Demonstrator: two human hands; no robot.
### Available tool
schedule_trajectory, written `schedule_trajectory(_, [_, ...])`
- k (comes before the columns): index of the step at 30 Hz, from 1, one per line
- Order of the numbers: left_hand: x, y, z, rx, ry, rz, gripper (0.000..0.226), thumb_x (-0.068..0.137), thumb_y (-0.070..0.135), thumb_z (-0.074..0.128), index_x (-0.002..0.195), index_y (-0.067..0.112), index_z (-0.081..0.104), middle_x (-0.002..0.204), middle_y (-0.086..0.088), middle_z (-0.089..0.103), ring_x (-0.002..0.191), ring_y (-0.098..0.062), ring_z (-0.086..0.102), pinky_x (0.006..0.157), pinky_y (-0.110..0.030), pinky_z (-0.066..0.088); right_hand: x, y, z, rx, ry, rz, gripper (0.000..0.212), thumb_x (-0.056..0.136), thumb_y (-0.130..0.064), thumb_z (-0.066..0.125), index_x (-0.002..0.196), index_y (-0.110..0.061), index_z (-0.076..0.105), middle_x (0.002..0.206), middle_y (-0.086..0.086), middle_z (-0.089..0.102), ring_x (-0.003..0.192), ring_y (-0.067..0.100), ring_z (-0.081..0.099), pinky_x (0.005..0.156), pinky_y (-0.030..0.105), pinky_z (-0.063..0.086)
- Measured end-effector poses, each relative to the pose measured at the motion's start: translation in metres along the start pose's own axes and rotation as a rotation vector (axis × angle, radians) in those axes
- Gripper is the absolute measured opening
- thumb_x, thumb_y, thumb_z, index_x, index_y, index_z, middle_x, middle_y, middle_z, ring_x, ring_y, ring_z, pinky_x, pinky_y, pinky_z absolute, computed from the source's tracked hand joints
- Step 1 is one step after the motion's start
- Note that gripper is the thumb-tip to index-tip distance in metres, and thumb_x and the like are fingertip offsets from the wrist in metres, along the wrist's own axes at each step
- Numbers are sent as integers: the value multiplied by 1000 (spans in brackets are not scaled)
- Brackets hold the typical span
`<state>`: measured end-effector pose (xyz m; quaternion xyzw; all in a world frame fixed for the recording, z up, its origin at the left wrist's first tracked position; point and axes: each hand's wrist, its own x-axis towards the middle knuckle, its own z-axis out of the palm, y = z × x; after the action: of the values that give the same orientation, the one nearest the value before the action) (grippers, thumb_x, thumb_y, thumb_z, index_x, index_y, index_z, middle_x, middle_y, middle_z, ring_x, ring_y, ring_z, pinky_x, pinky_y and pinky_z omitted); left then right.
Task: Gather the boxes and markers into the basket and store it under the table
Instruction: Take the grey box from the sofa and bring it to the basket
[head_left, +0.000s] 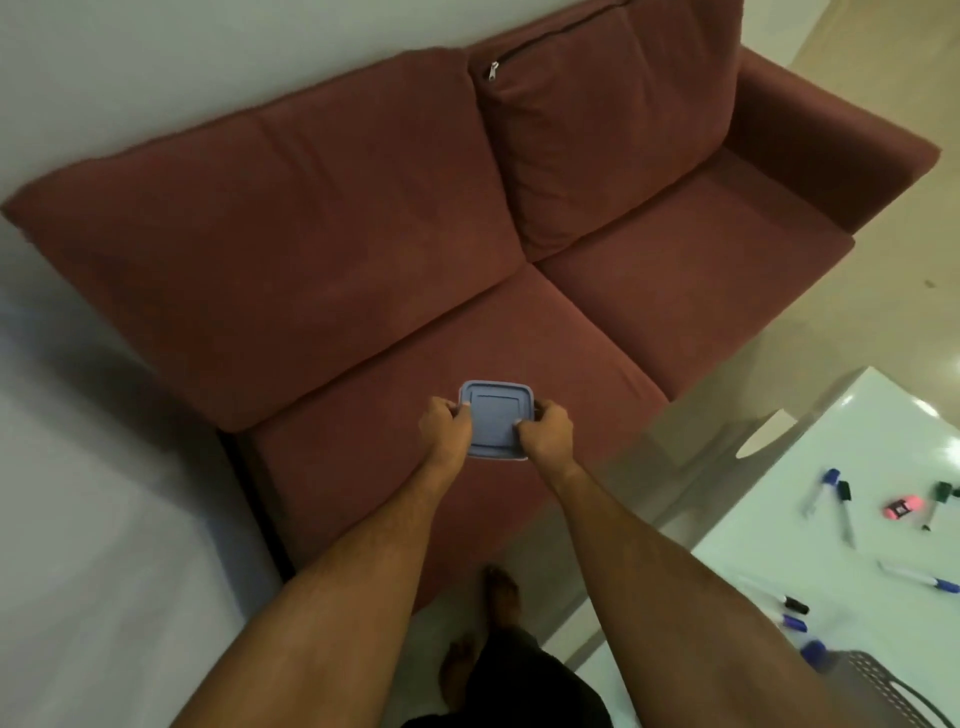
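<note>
Both arms reach over the red sofa: left hand and right hand grip opposite sides of a blue-lidded box. Markers lie scattered on the white surface beside the grey basket.

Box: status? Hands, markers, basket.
Left hand and right hand grip lidded box over sofa. Markers on table; basket beside. Path clear.

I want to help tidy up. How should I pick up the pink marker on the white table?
Pinch the pink marker across its short middle, coming straight down from above. It lies flat on the table, so only its top and sides are free. Green-capped marker sits close on its right, so keep your fingers narrow.
</note>
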<state>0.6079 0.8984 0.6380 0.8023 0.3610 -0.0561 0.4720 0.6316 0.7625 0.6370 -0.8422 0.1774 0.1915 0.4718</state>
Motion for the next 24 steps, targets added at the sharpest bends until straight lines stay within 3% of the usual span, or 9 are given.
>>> schedule_trajectory(4, [-42,-28,-6,-17,-15,-20,25,102,27,55,105,3,60,106,-12,65,88,-20,56,66,-28,40,-39,21,-3,-7,-25,-15,45,85,2,62,130,0,62,121,19,70,108,35,69,92,41,59])
schedule_trajectory(9, [-97,-59,6,-1,-21,-28,26,104,29,53,104,4,58,101,-10,62,86,-19,55,58,-25,37,-83,61,-21,-20,-40,-27,46,86,4,62,132,1,61,123,19,69,110,34,68,86,32,53])
schedule_trajectory(14, [-155,-80,41,28,-66,-39,31,103,34,53,106,4,58,105,-14,66,86,-23,57,66,-30,40,-118,115,-63,15,-16,-31,46,83,5,65,129,1,63,119,18,71,107,32,69,90,35,55])
schedule_trajectory(21, [-273,-93,149,34,-145,1,26,98,29,61,105,3,60,111,-20,68,103,-36,64,82,-38,47,-157,237,-175,-16,20,3,48,80,3,62,128,-4,65,112,16,73,102,33,69,87,35,55])
schedule_trajectory(24, [-332,-101,202,17,-182,-16,21,96,27,64,95,6,61,103,-21,69,95,-38,67,84,-43,55,-172,294,-228,-62,39,24,51,79,1,63,129,-6,64,115,15,73,105,35,69,93,42,57])
